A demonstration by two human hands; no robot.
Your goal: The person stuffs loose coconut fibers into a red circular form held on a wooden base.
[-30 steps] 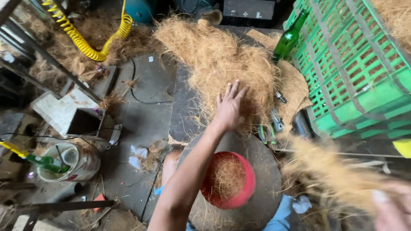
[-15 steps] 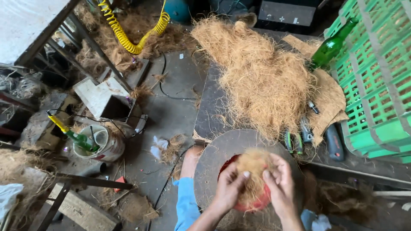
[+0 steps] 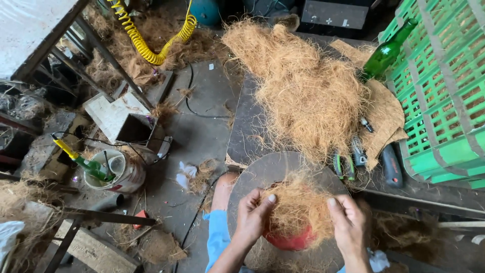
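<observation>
A wad of tan coir fibre (image 3: 298, 205) sits on top of a red bowl (image 3: 288, 240), which rests on a round grey board (image 3: 268, 172). My left hand (image 3: 252, 215) grips the wad from the left, fingers curled into it. From the right, my right hand (image 3: 348, 222) presses against the same wad. A big loose heap of coir fibre (image 3: 303, 86) lies on the dark bench just beyond.
A green crate (image 3: 444, 86) stands at the right, with a green glass bottle (image 3: 386, 50) leaning by it. Small tools (image 3: 364, 156) lie near a coir mat (image 3: 386, 116). At left are a yellow coiled hose (image 3: 146, 43) and a white bucket (image 3: 118, 174).
My left hand left the big heap and came back to the bowl. Both hands have now closed on a wad of fibre over the red bowl, and it stands fuller and higher.
</observation>
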